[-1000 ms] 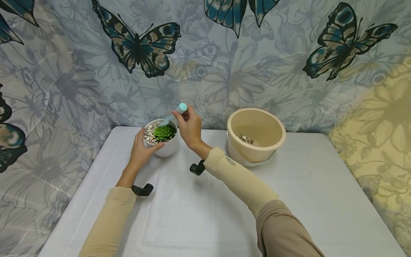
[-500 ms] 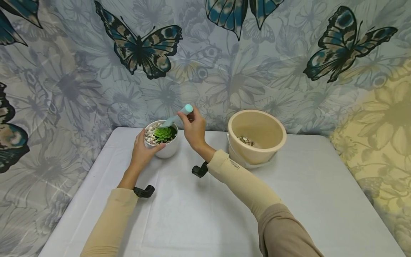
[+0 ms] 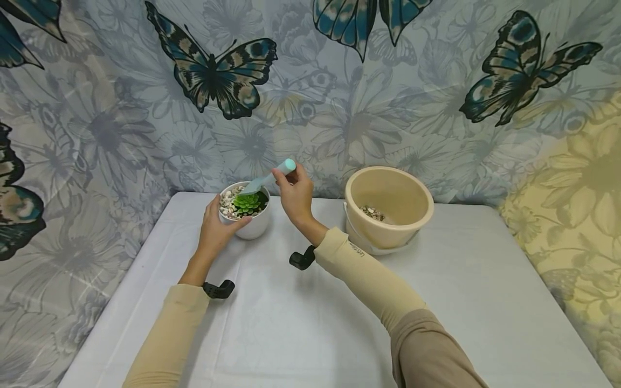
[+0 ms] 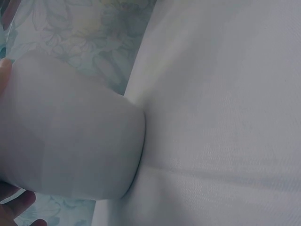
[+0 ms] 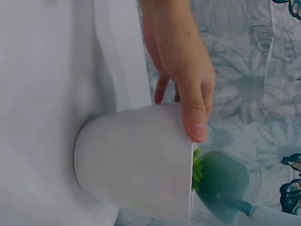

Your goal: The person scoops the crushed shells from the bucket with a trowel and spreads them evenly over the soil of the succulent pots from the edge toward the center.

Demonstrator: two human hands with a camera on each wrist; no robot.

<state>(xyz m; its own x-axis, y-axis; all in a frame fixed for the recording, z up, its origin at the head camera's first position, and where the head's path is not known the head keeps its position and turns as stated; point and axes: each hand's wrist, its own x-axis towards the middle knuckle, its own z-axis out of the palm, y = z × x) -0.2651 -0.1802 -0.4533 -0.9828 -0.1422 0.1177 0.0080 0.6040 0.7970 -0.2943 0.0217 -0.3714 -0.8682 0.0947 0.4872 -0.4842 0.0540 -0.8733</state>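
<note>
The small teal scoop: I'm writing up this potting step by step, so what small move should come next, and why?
Probably tip the small teal scoop, pinched by the right hand, so its blade empties over the round white pot. The blade sits at the rim beside the green succulent, pebbles cover only part of the top, and the left hand steadies the pot.

Left hand [image 5: 181, 70] grips the white pot [image 5: 136, 162] — teal scoop [image 5: 221, 181] at its rim.

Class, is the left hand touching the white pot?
Touching. The right wrist view shows the left hand wrapped on the white pot, thumb lying across its rim.
</note>
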